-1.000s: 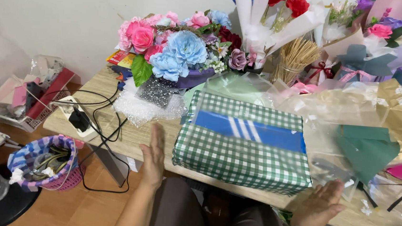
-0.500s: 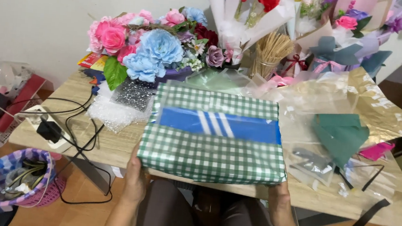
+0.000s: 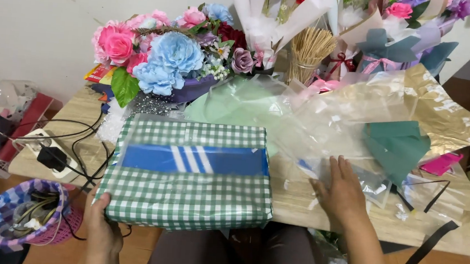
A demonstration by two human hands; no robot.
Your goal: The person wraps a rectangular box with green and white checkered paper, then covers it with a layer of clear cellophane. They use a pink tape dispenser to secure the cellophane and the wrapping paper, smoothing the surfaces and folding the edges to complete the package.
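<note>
A box wrapped in green-and-white checked paper (image 3: 188, 192), with a blue band and white stripes across its top, lies at the near edge of the wooden table (image 3: 291, 200). My left hand (image 3: 102, 225) grips the box's near left corner from below. My right hand (image 3: 342, 191) rests flat, fingers apart, on the table to the right of the box, touching clear cellophane sheets (image 3: 336, 120). A folded dark green paper (image 3: 396, 147) lies just beyond that hand.
Bouquets of pink and blue paper flowers (image 3: 159, 59) line the back against the wall, beside a bundle of wooden sticks (image 3: 308, 51). Gold wrapping (image 3: 449, 112) spreads at right. A power strip with cables (image 3: 49, 148) sits at left. A basket (image 3: 21, 216) stands on the floor.
My right hand left the box's right corner and moved right onto the cellophane. The box shifted left; my left hand still holds its left corner.
</note>
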